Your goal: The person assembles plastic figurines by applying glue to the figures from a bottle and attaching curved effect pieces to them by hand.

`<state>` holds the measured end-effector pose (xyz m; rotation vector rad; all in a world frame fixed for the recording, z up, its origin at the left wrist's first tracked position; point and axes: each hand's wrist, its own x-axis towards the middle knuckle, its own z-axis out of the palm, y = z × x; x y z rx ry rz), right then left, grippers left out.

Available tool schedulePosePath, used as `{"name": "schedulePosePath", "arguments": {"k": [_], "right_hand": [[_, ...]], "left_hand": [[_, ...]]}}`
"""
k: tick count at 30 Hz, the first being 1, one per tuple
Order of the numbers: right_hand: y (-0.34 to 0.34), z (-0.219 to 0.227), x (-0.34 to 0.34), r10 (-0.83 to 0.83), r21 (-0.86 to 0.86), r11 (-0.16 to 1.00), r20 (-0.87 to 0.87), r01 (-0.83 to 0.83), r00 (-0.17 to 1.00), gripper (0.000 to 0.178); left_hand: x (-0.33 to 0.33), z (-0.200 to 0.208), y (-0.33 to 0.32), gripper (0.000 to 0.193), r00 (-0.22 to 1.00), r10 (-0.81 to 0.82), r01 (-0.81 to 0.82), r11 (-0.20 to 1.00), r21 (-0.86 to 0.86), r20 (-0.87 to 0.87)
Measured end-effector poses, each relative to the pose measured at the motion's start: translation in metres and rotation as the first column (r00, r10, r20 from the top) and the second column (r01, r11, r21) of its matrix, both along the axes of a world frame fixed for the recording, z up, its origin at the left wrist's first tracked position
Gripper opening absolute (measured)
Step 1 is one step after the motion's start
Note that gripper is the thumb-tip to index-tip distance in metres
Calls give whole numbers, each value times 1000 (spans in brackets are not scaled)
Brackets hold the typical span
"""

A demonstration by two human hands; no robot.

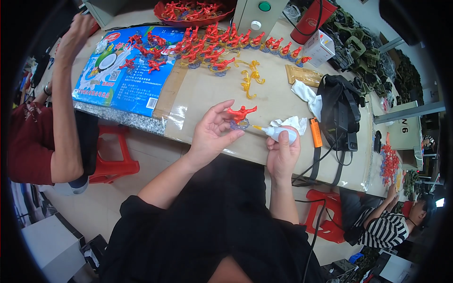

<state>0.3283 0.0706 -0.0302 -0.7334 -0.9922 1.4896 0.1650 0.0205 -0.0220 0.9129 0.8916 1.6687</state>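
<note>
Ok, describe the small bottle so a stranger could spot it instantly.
Go to the near edge of the tan table. There the left hand holds a red figure, and the right hand holds the pale bottle. Its narrow yellowish tip, pointing toward the figure's base, sets it apart from the crumpled white tissue just behind.

The bare left hand (211, 131), palm turned inward, grips with its bent fingers (220, 108) above the hold and its straight thumb (231, 137) below; the bare left forearm (170, 180) slants down and leftward from that grip. Just to its right, the bare right hand (284, 158) pinches, thumb upright and fingers curled, its bare right forearm (283, 200) dropping almost straight below.
</note>
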Motion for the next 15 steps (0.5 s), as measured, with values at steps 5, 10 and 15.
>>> {"name": "schedulePosePath", "arguments": {"k": [5,10,15], "right_hand": [[0,1,-1,18,-3,1000,-5,-18,1000,20],[1,0,0,14,13,1000,0,-14,1000,18],[0,2,-1,9,5,1000,9,-9,1000,18]], "left_hand": [[-1,2,0,61,1000,2,-2,1000,-8,5],[0,1,0,61,1000,-2,2,1000,2,5],[-1,2,-1,61,1000,1,-1,1000,-5,-1]]}}
